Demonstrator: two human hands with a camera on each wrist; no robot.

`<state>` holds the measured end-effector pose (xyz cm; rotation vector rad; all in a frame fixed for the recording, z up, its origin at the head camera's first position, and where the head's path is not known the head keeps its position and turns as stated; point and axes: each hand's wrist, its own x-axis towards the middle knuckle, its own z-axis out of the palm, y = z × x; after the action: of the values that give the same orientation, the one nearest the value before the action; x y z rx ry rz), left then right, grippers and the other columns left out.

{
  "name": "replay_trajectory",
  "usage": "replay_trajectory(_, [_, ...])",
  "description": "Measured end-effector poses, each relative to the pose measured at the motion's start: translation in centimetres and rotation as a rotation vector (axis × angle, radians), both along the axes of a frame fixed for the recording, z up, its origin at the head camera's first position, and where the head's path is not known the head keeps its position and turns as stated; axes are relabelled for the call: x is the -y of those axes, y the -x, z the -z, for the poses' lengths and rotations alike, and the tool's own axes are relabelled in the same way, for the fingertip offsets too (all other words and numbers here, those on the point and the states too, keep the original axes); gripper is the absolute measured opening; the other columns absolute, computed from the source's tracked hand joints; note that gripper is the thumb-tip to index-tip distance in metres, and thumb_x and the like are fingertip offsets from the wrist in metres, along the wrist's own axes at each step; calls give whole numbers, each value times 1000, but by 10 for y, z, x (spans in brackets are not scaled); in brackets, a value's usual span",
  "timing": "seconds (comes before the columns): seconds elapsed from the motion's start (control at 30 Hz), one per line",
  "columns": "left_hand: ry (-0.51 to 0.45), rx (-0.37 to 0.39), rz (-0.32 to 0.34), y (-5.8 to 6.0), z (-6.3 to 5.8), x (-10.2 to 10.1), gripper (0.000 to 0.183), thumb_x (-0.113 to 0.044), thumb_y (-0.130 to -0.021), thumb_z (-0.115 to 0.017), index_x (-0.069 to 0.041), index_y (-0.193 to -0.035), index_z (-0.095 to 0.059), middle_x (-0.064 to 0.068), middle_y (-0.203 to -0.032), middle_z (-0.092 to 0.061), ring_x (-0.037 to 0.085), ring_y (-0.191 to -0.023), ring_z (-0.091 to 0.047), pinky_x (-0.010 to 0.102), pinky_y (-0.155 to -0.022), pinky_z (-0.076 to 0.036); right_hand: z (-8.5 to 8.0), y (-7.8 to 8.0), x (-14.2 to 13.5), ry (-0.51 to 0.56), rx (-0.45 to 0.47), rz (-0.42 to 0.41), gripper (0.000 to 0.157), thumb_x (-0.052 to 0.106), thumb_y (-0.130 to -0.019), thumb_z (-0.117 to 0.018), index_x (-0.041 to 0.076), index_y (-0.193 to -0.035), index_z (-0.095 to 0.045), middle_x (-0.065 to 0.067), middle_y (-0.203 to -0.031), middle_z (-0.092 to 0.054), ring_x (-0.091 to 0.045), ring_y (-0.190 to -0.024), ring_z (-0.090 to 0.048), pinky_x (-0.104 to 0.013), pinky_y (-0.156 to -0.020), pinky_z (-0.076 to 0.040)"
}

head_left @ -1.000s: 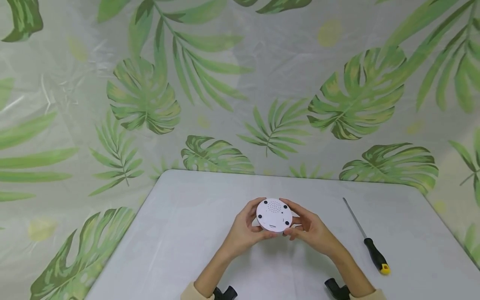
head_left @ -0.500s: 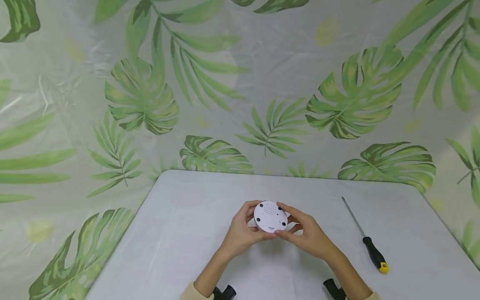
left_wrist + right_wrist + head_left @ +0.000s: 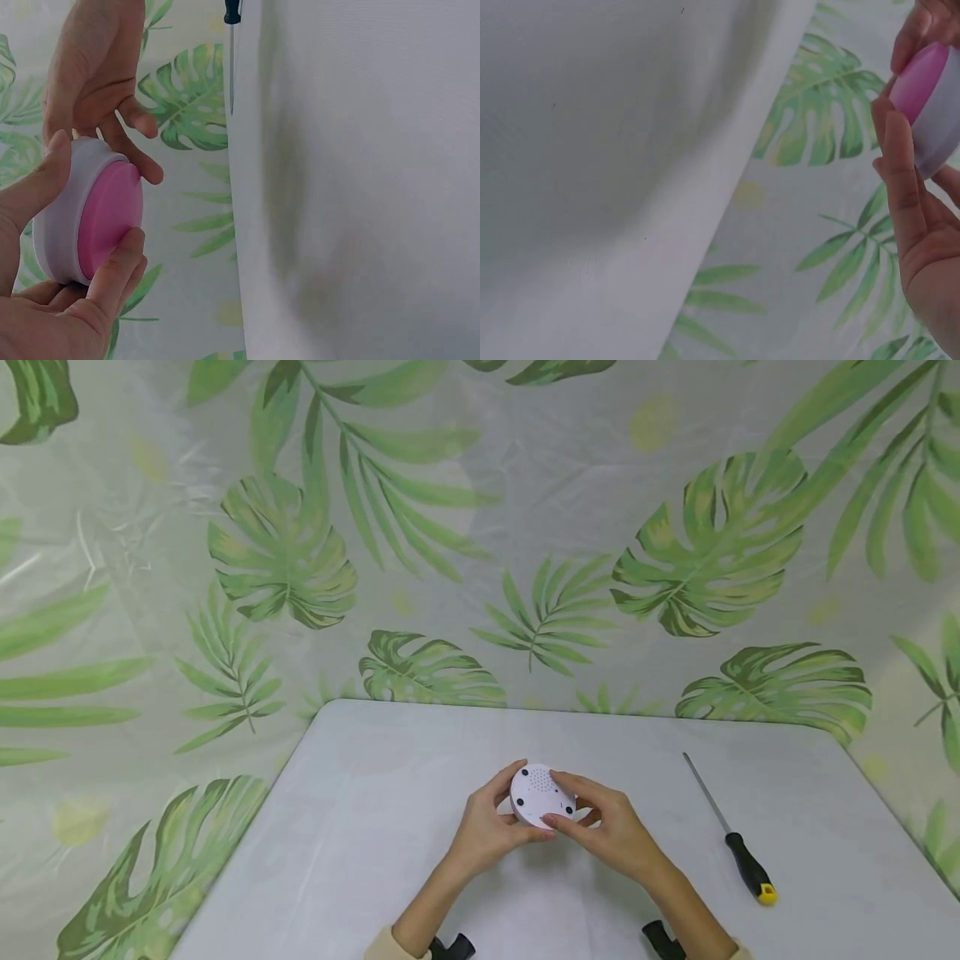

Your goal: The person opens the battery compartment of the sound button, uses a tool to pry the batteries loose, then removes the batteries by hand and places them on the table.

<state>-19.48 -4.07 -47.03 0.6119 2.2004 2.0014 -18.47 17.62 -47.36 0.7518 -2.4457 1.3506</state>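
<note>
Both hands hold a round sound button (image 3: pixel 536 797) over the table, its white underside facing the head camera. That underside carries a cluster of speaker holes and black feet. On the other side is a pink dome (image 3: pixel 112 214), which shows in both wrist views. My left hand (image 3: pixel 483 822) grips the rim from the left, a fingertip on the pink dome. From the right, my right hand (image 3: pixel 618 831) pinches the button, thumb and index finger lying over part of the underside. The pink edge (image 3: pixel 919 79) is between the hands in the right wrist view.
To the right on the white table (image 3: pixel 375 793) lies a screwdriver (image 3: pixel 742 860) with a black and yellow handle, tip pointing away. A leaf-patterned sheet (image 3: pixel 547 527) hangs behind the table. Black wrist-worn gear (image 3: pixel 453 947) shows at the lower edge.
The button has shifted slightly left and down. The right thumb and index finger have moved from its edge further onto the underside. The left hand keeps its grip.
</note>
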Motion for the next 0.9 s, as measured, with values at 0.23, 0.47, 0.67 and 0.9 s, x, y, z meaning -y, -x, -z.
replay_trajectory(0.23, [22, -8, -10, -1, 1, 0, 99, -4, -72, -93, -1, -157, -41, 18, -149, -57, 34, -143, -51, 27, -91, -62, 1, 0, 0, -63, -27, 0, 58, 18, -88, -83, 2, -140, -64, -19, -138, -67, -12, -99, -69, -22, -66, -61])
replay_trajectory(0.47, [26, -22, -3, 0, 2, -1, 97, -5, -73, -93, 0, -155, -42, 18, -152, -55, 33, -146, -49, 27, -92, -61, 2, 1, -2, -127, -90, 2, 56, 19, -90, -81, 1, -139, -64, -24, -137, -66, -21, -97, -71, -18, -64, -61])
replay_trajectory(0.67, [27, -24, -5, 0, 1, -1, 97, -6, -73, -93, 2, -155, -42, 19, -153, -54, 33, -146, -48, 26, -92, -61, 3, 2, -2, -119, -85, 8, 54, 18, -90, -82, 1, -138, -65, -28, -135, -66, -28, -100, -73, -18, -62, -60])
replay_trajectory(0.9, [71, -32, -19, -1, 2, -1, 96, -8, -72, -95, -1, -154, -45, 15, -155, -53, 33, -147, -47, 27, -92, -61, 1, 0, -3, -155, -82, 2, 53, 21, -90, -82, 2, -137, -66, -28, -135, -66, -34, -106, -74, -15, -58, -57])
